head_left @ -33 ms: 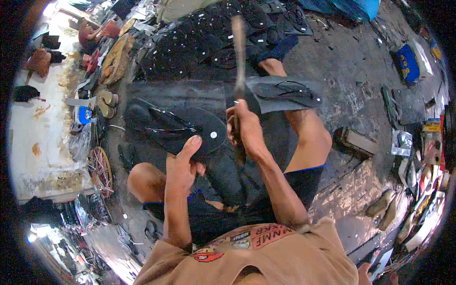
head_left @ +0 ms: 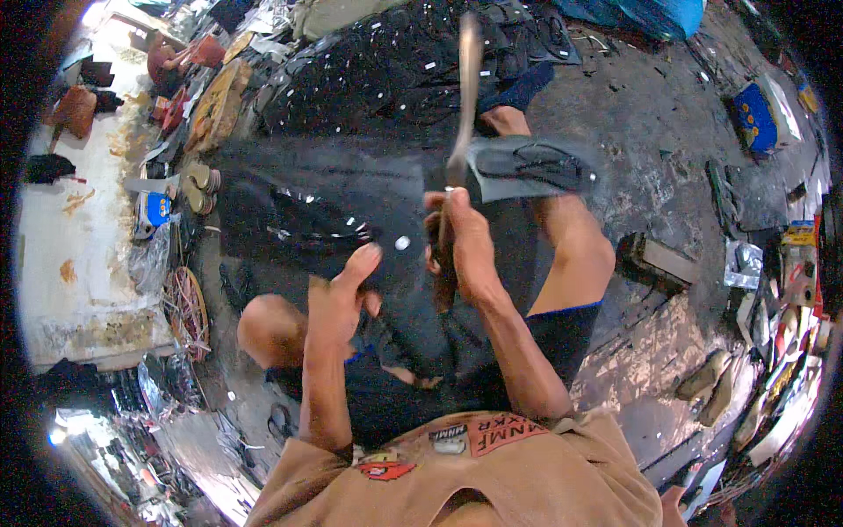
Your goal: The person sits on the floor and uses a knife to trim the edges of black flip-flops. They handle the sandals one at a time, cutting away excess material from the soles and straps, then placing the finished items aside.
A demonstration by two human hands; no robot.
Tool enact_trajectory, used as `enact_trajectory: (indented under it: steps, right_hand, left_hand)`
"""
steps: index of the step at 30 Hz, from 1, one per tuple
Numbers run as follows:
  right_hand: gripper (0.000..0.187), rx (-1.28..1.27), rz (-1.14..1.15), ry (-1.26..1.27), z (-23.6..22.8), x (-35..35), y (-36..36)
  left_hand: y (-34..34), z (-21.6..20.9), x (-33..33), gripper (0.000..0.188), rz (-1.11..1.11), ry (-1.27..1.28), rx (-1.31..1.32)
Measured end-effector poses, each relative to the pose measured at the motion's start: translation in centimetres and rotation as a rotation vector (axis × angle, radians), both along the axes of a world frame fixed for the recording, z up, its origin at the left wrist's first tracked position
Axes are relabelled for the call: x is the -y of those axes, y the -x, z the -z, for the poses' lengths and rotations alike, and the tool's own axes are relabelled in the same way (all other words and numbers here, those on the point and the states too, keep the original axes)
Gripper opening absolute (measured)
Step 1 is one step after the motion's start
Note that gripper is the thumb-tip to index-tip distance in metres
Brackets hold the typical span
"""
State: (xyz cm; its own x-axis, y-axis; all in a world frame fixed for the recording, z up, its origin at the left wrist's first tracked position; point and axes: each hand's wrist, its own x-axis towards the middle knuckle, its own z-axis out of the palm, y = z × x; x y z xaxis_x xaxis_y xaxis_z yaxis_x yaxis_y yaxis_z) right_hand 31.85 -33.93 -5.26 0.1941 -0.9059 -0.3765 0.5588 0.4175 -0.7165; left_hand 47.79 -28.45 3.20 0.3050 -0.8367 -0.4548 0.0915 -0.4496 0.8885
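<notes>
Left hand (head_left: 336, 303): thumb at near edge of glossy-strapped black flip-flop (head_left: 320, 218), hold unclear; right hand (head_left: 471, 246): gripping long, slim, tan-brown tool (head_left: 468, 92).

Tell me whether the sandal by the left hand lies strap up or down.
Strap up: the sandal is blurred, but its shiny strap shows on top, beyond the left hand.

The broad black rubber-like flip-flop (head_left: 338, 215) has a matt sole and glossy, plastic-looking straps; the long, slim, pale brown tool (head_left: 469, 79) looks smooth, blur hiding whether it is wood or metal; the tan short-sleeved shirt (head_left: 562, 465) is matt cloth; the bulging blue plastic-like sheet (head_left: 654, 16) shines; the dark grey floor (head_left: 645, 158) looks rough and matt.
</notes>
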Motion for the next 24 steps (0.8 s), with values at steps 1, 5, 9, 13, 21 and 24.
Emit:
enact_trajectory:
  steps: [1,5,9,13,21,24]
  right_hand:
    - [0.046,-0.162,0.067,0.125,-0.7,-0.9,0.2]
    - [0.036,-0.493,0.31,0.428,-2.1,-1.7,-0.1]
    - [0.034,-0.528,0.224,0.465,-5.1,-4.1,0.5]
    - [0.031,-0.73,0.036,0.475,-5.5,-11.8,5.6]
    - [0.028,-0.935,-0.432,0.258,-2.3,-24.7,8.6]
    - [0.028,-1.021,-0.46,0.279,-1.1,-23.5,8.4]
  left_hand:
    - [0.4,0.0,-0.2,0.036,0.018,0.082,0.07]
    - [0.7,2.2,-0.2,0.051,-0.139,0.339,0.067]
    - [2.6,1.4,0.3,0.05,-0.407,0.37,-0.373]
    - [0.3,-0.8,-1.4,0.044,-0.368,0.277,-0.568]
    - [0.0,-0.5,-4.2,0.046,-0.428,0.169,-0.586]
    - [-1.3,1.4,-5.4,0.045,-0.377,0.191,-0.549]
